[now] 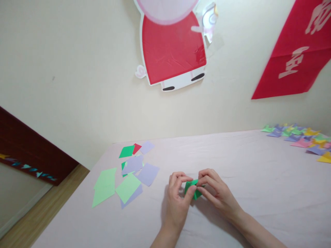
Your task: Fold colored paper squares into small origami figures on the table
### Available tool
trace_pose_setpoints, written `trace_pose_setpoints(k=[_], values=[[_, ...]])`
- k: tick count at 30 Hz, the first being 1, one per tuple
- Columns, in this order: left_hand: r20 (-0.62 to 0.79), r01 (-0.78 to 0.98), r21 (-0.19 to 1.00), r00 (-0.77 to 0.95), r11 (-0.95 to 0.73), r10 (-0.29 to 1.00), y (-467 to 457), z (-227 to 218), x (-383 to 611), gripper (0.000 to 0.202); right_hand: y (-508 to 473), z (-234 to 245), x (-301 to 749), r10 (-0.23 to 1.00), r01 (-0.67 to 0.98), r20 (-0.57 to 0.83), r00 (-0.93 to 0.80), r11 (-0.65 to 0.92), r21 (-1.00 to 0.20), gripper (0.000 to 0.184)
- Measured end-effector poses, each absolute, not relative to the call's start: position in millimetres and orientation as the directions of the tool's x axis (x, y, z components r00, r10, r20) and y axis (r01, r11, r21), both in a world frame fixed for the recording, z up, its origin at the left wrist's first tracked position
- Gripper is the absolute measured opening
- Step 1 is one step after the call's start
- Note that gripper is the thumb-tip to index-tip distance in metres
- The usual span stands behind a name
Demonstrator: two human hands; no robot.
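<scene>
Between my two hands, just above the pale tabletop, is a small piece of folded green paper. My left hand grips its left side, thumb in front and fingers behind. My right hand pinches its right side with thumb and fingertips. Parts of the folds are covered by my fingers, so the full shape of the paper is hidden. Left of my hands lie loose flat sheets: a light green one, a lavender one, a dark green one and a small red one.
Along the far right of the table sit several folded paper pieces in green, lavender, yellow and pink. A wall rises behind the table, bearing a cartoon cutout and a red banner. Wooden floor shows beyond the left edge.
</scene>
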State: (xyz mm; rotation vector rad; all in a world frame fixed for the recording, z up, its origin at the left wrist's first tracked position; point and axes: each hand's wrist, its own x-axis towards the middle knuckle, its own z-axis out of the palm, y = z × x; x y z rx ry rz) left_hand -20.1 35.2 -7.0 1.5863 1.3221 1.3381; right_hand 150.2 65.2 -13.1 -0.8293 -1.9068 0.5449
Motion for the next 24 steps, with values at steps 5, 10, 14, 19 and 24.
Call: trace_pose_setpoints(k=[5,10,14,19,24], values=[[0.426,0.459,0.795,0.042,-0.396,0.904,33.2,-1.7,-19.4,0.009,65.8,-14.4,151.5,0.733,0.349,0.614,-0.293,0.68,-0.645,0.009],[0.383,0.468,0.816,0.004,-0.34,0.924,34.7,-2.9,-19.1,0.008,66.4,-16.7,151.8,0.764,0.29,0.56,-0.321,0.642,-0.709,0.008],[0.349,0.449,0.841,-0.022,-0.303,0.937,35.9,-3.1,-20.2,0.009,68.3,-17.6,150.8,0.823,0.241,0.504,-0.262,0.561,-0.792,0.002],[0.337,0.426,0.856,-0.035,-0.291,0.941,36.7,-2.9,-21.3,0.009,71.0,-17.4,151.7,0.852,0.224,0.464,-0.242,0.514,-0.828,0.007],[0.331,0.423,0.859,-0.033,-0.287,0.943,35.9,-3.3,-21.7,0.008,70.3,-12.4,151.1,0.878,0.227,0.416,-0.238,0.467,-0.854,0.019]])
